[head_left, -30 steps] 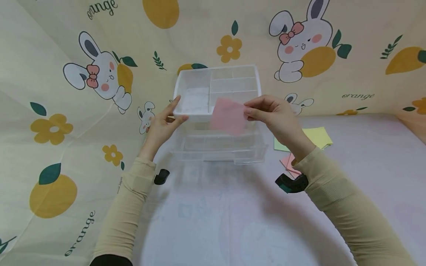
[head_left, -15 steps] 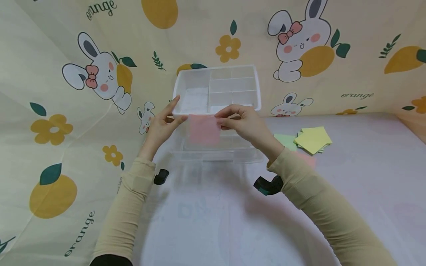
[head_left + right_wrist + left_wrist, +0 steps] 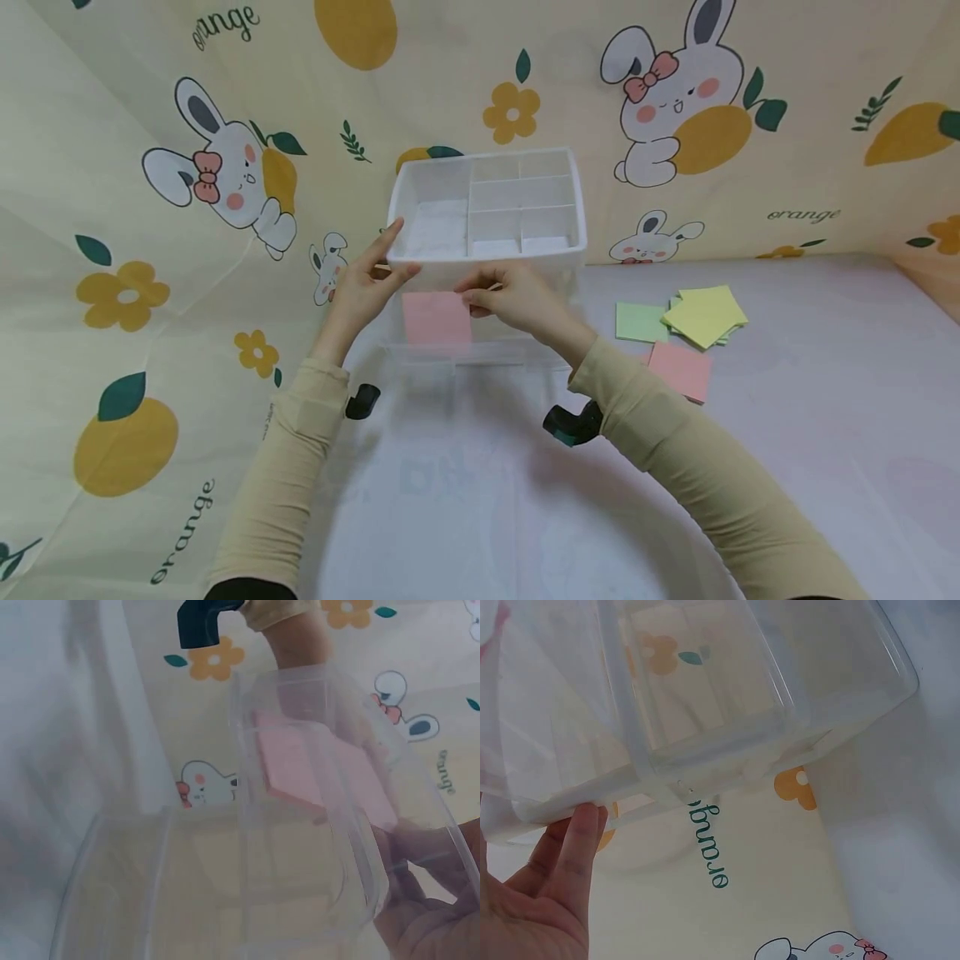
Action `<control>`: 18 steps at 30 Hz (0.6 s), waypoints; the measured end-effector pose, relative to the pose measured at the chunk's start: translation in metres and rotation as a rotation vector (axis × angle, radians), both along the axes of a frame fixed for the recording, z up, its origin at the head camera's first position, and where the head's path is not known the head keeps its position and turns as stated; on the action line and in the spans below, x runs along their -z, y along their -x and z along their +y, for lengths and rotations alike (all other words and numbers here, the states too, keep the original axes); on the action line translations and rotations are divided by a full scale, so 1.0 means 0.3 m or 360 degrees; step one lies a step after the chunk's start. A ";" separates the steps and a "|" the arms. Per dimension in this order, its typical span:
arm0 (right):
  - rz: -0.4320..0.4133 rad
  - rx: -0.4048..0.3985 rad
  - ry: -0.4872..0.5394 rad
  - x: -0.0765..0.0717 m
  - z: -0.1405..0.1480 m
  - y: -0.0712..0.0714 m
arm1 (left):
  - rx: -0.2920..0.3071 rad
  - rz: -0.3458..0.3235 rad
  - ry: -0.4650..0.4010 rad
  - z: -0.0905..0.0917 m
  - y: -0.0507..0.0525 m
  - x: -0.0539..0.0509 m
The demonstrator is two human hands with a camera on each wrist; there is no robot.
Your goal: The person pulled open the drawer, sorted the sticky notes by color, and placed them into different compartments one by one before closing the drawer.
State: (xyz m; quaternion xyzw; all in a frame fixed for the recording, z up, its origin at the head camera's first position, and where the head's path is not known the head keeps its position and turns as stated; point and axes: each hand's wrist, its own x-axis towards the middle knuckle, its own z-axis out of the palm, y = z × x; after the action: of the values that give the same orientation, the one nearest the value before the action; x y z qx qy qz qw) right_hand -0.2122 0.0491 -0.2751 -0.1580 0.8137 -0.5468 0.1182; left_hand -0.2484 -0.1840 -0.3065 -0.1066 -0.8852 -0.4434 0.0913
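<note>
In the head view, the left hand (image 3: 363, 287) keeps a spread grip on the near left corner of a white tray (image 3: 487, 260), thumb on the front wall and forefinger up the side. The right hand (image 3: 517, 296) has its grip pinched closed on the upper right edge of a pink note (image 3: 437, 318), which appears against the clear box (image 3: 498, 352) below the tray. Only here do the tray's compartments show from above, and the green note (image 3: 639, 322), yellow notes (image 3: 703, 315) and pink notes (image 3: 681, 371) to the right on the worktop (image 3: 450, 517).

The left wrist view shows what the head view hides: fingers touching the plastic's lower edge from beneath. The thumb is out of sight.

In the right wrist view, the held pink note shows through clear plastic with a visible thick edge. Whether it lies inside a compartment, I cannot tell.
</note>
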 end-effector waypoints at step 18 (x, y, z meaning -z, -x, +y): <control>-0.0043 -0.0068 -0.0085 0.012 -0.010 0.009 | 0.0004 0.0013 0.0028 -0.004 0.003 0.007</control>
State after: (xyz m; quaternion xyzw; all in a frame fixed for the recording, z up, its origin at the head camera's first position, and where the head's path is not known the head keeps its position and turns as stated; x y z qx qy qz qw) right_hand -0.2148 0.0462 -0.2786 -0.1648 0.8228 -0.5243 0.1449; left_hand -0.2494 -0.1851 -0.3086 -0.1103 -0.8886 -0.4353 0.0936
